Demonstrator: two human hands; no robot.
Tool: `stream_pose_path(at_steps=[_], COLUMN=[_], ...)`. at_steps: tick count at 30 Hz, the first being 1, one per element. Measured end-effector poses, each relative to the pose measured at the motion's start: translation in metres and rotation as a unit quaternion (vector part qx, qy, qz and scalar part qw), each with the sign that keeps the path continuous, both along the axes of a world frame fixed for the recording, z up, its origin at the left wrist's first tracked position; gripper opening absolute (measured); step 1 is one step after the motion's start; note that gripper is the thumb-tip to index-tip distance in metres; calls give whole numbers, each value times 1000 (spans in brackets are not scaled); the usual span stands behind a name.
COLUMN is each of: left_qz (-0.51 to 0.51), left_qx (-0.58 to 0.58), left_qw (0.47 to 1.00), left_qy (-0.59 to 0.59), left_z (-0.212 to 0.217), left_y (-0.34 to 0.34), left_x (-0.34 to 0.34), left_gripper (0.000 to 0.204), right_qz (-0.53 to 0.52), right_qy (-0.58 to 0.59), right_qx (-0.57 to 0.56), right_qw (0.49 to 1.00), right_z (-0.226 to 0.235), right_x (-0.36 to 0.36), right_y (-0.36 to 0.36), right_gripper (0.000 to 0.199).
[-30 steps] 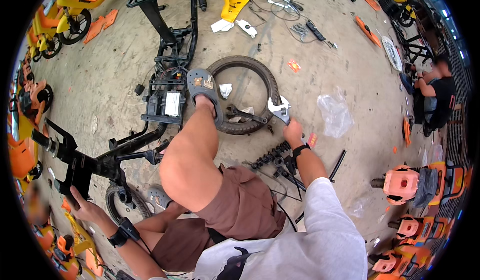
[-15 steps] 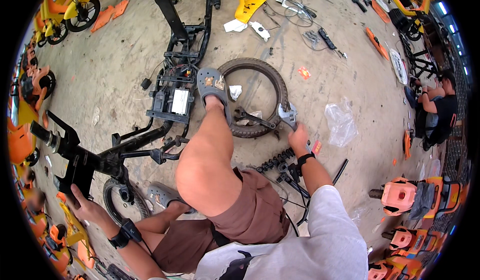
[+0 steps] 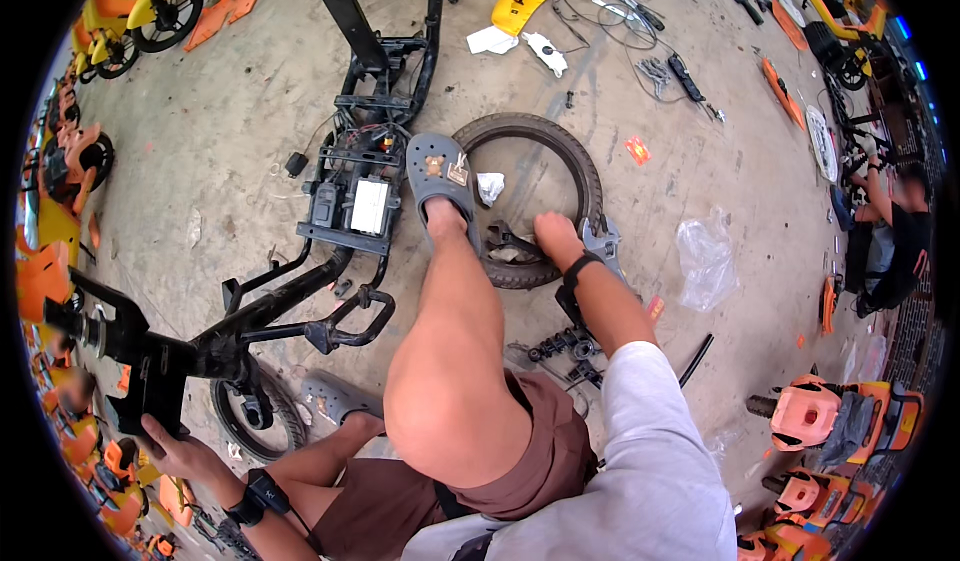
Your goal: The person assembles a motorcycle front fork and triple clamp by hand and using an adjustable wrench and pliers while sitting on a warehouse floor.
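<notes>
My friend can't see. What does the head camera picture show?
A person's right hand holds a metal tool at a black tyre on concrete, with a foot in a grey clog pressing the tyre. Their left hand grips a black scooter frame.

left hand (image 3: 172,444) gripping, arm back | right hand (image 3: 556,238) down, closed

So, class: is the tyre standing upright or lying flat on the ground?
Lying flat. The tyre shows its full ring from above on the concrete floor, with the person's grey clog pressing on its rim and the right hand at it.
</notes>
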State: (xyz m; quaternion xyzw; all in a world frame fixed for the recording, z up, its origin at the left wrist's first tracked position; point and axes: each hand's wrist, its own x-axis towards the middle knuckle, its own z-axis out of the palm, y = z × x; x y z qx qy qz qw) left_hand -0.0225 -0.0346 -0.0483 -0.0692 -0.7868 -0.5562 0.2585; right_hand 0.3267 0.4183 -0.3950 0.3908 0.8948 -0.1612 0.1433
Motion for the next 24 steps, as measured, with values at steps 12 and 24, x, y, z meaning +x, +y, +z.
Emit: stream_pose_path(at_steps=[12,24], left_qz=[20,22], left_qx=[-236,-40], left_qw=[968,999], left_qy=[86,-7], left_z=[-16,1], left_y=[-45,0], left_x=[-16,-1], left_gripper=[48,60], right_qz=[-191,-250], right_qy=[206,225], right_qx=[197,-100], right_qw=[939,936], right_z=[73,30], right_x=[83,133], right_y=[50,43], right_gripper=[13,26])
